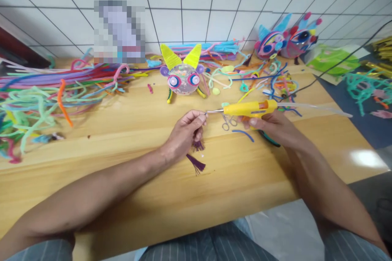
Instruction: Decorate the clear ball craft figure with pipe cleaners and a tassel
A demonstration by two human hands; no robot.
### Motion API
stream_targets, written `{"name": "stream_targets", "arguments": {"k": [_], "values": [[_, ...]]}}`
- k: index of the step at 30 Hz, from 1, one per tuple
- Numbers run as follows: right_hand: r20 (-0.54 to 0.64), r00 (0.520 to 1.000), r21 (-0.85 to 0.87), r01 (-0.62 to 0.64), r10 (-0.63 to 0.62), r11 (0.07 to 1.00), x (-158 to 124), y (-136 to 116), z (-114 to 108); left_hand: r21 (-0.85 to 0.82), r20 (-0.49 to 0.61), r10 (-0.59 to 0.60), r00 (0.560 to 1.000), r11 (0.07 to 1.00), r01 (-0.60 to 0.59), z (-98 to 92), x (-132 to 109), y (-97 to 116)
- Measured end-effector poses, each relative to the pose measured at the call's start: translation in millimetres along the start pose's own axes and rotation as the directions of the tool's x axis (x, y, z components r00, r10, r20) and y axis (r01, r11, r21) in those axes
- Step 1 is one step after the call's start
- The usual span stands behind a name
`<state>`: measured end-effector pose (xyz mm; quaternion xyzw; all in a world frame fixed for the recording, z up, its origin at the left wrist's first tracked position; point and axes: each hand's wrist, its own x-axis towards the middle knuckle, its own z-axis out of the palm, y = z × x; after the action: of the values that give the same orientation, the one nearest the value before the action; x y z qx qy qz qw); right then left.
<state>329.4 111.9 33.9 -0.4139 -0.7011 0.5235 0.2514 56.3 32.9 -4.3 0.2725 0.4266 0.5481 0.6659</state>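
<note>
My right hand (269, 124) is wrapped round the handle of a yellow hot glue gun (245, 109), which points left. A long clear glue stick (312, 108) sticks out of its back end. The gun's metal nozzle meets the fingertips of my left hand (191, 126). Those fingers are pinched closed, and the threads of a dark purple tassel (198, 145) show just below them. The top of that tassel is hidden in the fingers. A second purple tassel (196, 164) lies on the table beneath. Scissors (229, 122) and a short blue pipe cleaner (243, 134) lie below the gun.
Behind my hands stands a clear round figure (184, 79) with yellow ears and button-like eyes. Piled pipe cleaners (36, 94) cover the left of the wooden table (122, 147). Two decorated figures (271, 45) lean by the tiled wall. A black cord (333, 67) crosses the right side.
</note>
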Motion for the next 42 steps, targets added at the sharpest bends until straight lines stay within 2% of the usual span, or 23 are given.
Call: {"name": "stream_targets", "arguments": {"k": [6,15,20,30,35,42], "values": [[0.039,0.998,-0.003,-0.052,0.052,0.999,-1.1,7.8,2.5,-0.009,0.028,-0.006,1.0,1.0,0.007,0.5,-0.2,-0.9],[0.048,0.999,-0.016,0.007,-0.007,1.0,1.4,4.9,5.7,0.037,0.036,0.001,0.999,0.999,-0.002,-2.6,0.3,-5.1],[0.057,0.998,-0.03,-0.004,0.006,1.0,1.4,4.7,5.9,0.056,0.061,0.014,0.998,0.998,-0.017,-3.1,0.7,-6.1],[0.032,0.996,-0.083,-0.075,0.078,0.994,-0.4,5.9,5.2,0.098,0.099,0.038,0.994,0.994,-0.048,-4.3,2.2,-7.4],[0.022,0.993,-0.088,-0.11,0.113,0.99,-0.4,3.2,5.0,0.125,0.097,0.011,0.995,0.992,-0.023,-3.0,-0.3,-4.9],[0.023,0.995,-0.073,-0.092,0.094,0.993,-0.9,1.2,6.0,0.132,0.1,0.01,0.995,0.991,-0.024,-1.0,-1.8,-4.0]]}}
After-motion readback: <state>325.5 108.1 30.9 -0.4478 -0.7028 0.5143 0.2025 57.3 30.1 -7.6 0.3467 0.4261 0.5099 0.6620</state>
